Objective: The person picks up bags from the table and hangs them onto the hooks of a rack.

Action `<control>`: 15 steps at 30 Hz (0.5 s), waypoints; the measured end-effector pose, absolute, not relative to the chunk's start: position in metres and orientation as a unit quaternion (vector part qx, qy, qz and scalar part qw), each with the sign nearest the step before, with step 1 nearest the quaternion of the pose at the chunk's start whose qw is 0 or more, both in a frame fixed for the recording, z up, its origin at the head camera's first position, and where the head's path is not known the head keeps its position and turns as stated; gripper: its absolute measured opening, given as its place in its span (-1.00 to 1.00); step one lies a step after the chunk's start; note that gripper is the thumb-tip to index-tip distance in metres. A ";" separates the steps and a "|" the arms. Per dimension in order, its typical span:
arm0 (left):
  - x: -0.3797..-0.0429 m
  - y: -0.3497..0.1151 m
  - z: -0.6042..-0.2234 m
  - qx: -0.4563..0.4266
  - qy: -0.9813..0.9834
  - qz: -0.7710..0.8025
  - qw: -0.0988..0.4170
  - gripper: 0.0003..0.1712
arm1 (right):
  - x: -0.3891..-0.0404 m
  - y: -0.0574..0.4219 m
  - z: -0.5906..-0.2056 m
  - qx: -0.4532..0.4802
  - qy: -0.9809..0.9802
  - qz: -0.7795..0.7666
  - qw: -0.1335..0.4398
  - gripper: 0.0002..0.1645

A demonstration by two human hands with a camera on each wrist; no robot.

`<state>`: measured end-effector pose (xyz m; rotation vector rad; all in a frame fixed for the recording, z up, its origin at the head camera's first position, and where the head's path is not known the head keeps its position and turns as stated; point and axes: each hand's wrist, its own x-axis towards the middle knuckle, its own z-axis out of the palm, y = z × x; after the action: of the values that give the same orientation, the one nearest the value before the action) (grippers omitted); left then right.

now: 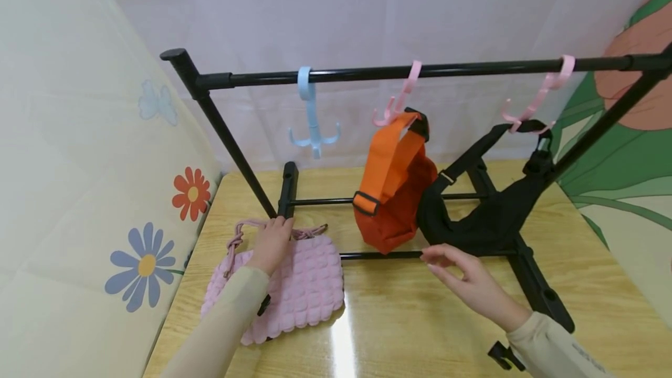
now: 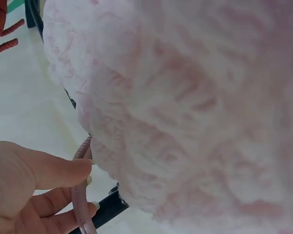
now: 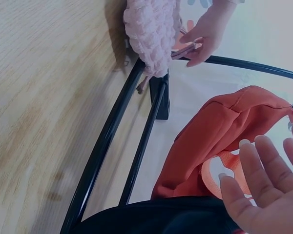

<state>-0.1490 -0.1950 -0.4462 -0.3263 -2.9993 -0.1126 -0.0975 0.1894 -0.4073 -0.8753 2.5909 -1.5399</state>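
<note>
A pink puffy quilted bag (image 1: pixel 310 284) with a thin cord strap (image 2: pixel 80 202) is at the left of the wooden table. My left hand (image 1: pixel 271 245) is at its top edge, pinching that strap between thumb and fingers, as the left wrist view shows. My right hand (image 1: pixel 472 284) hovers in front of the rack with its fingers loosely bent and nothing in them. Close by it hang an orange bag (image 1: pixel 388 203), on the middle pink hook (image 1: pixel 399 98), and a black sling bag (image 1: pixel 483 226), on the right pink hook (image 1: pixel 541 98).
A black rack's top bar (image 1: pixel 362 74) runs across above the table (image 1: pixel 420 319). From its left part hangs a light blue hook (image 1: pixel 312 115) bearing nothing. Low crossbars (image 1: pixel 367 256) join the rack's feet. A black buckle (image 1: pixel 504 356) lies near my right sleeve.
</note>
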 end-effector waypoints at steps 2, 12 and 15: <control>-0.149 -0.196 -0.447 -0.105 -0.992 -0.031 0.068 -0.58 | -0.097 0.190 -0.408 -0.280 0.826 -0.489 0.001 -0.77; -0.143 -0.205 -0.438 -0.016 -0.995 -0.030 0.096 -0.78 | -0.099 0.189 -0.408 -0.298 0.820 -0.489 -0.004 -0.77; -0.141 -0.205 -0.433 -0.007 -0.994 -0.028 0.110 -0.78 | -0.099 0.188 -0.408 -0.302 0.818 -0.491 -0.003 -0.77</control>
<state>-0.1409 -0.2046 -0.4332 -0.0210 -2.9204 -0.0813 -0.0994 0.1879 -0.4081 -0.9490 2.5732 -1.5441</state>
